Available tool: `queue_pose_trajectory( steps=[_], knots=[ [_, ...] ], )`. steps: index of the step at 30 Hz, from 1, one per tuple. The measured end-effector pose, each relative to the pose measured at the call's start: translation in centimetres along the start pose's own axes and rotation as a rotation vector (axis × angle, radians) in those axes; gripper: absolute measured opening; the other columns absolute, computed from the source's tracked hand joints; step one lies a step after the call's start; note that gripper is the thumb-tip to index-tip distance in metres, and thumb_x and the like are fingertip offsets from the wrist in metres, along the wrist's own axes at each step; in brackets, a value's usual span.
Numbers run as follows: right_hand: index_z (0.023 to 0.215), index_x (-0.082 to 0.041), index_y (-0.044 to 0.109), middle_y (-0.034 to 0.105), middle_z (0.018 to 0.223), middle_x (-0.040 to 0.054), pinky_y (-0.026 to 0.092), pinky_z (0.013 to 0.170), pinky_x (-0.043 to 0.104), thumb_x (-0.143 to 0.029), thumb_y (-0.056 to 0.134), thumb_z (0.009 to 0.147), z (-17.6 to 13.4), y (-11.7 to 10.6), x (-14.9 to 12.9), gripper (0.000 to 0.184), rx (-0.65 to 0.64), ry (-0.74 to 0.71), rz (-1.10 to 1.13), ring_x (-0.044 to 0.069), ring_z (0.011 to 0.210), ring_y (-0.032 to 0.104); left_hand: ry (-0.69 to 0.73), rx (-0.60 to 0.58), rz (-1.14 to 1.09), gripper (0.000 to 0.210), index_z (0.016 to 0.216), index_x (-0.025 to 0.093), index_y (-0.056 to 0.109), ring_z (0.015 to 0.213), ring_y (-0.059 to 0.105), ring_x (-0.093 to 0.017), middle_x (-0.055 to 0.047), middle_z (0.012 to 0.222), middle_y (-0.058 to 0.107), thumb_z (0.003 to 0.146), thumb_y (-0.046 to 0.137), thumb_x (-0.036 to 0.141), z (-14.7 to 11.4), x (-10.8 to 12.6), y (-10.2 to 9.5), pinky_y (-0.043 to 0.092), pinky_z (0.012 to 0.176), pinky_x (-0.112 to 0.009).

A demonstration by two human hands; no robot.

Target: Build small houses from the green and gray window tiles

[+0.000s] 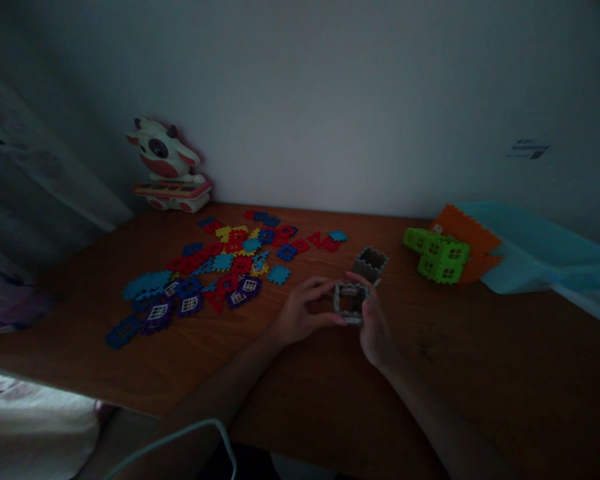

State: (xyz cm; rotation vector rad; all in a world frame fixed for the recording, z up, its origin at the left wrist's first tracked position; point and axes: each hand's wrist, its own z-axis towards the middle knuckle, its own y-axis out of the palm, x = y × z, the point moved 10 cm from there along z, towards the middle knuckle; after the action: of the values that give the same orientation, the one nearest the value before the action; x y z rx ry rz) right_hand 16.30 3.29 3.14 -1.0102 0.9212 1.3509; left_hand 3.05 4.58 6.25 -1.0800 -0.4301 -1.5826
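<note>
Between my two hands is a small grey open box of interlocking building tiles (351, 321), held just above the wooden table. My left hand (303, 313) grips its left side, thumb at the near edge and fingers at the far edge. My right hand (375, 333) closes on its right side, the thumb pressing the near right corner and a finger behind. Just beyond my hands stands another grey tile box (371, 261), its top open and its edges toothed. My right fingers appear close to it; whether they touch it I cannot tell.
Loose red, blue, yellow and purple tiles (223, 261) spread over the table's left half. At the right, a green tile block (443, 257) leans by orange panels (465, 230) and a pale blue bin (525, 247). A cow toy keyboard (173, 170) stands at the back left. A pale cord (200, 425) crosses the foreground.
</note>
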Motion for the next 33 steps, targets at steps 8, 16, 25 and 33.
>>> queue_pose_trajectory(
  steps=[8, 16, 25, 33],
  knots=[
    [0.142, -0.032, 0.046, 0.062, 0.127, 0.0098, 0.052, 0.098, 0.048, -0.066, 0.029, 0.099, -0.2, 0.2, 0.0, 0.057, -0.018, -0.034, -0.044, 0.027, 0.111, 0.063, 0.043, 0.083, -0.025, 0.066, 0.127, 0.029, 0.069, 0.103, 0.068, -0.025, -0.01, 0.115, 0.069, 0.067, 0.086, 0.047, -0.3, -0.2, -0.5, 0.058, 0.091, -0.045],
    [0.131, -0.03, 0.053, 0.063, 0.126, 0.0104, 0.051, 0.1, 0.048, -0.071, 0.028, 0.096, -0.1, 0.0, 0.6, 0.059, -0.02, -0.037, -0.061, 0.028, 0.113, 0.063, -0.023, 0.108, -0.119, 0.06, 0.116, 0.025, 0.074, 0.1, 0.068, -0.024, -0.01, 0.113, 0.071, 0.062, 0.09, 0.045, -0.3, -0.8, -0.6, 0.058, 0.088, -0.042],
    [0.156, -0.033, 0.027, 0.044, 0.155, 0.0092, 0.04, 0.114, 0.052, -0.056, 0.056, 0.095, -0.2, 1.2, -0.1, 0.071, -0.157, 0.011, -0.028, 0.029, 0.138, 0.048, -0.482, 0.285, -0.64, 0.056, 0.101, 0.015, 0.071, 0.088, 0.069, -0.02, -0.008, 0.099, 0.074, 0.074, 0.075, 0.063, -0.9, -5.6, -0.3, 0.055, 0.083, -0.034],
    [0.141, -0.031, 0.05, 0.054, 0.143, 0.0102, 0.043, 0.113, 0.052, -0.044, 0.063, 0.094, 1.0, -0.1, -1.3, 0.05, -0.068, -0.081, -0.129, 0.028, 0.131, 0.054, -0.66, 0.25, -0.781, 0.063, 0.105, 0.014, 0.071, 0.086, 0.067, -0.017, -0.01, 0.101, 0.073, 0.077, 0.068, 0.07, -1.2, -6.1, 1.2, 0.053, 0.067, -0.024]
  ],
)
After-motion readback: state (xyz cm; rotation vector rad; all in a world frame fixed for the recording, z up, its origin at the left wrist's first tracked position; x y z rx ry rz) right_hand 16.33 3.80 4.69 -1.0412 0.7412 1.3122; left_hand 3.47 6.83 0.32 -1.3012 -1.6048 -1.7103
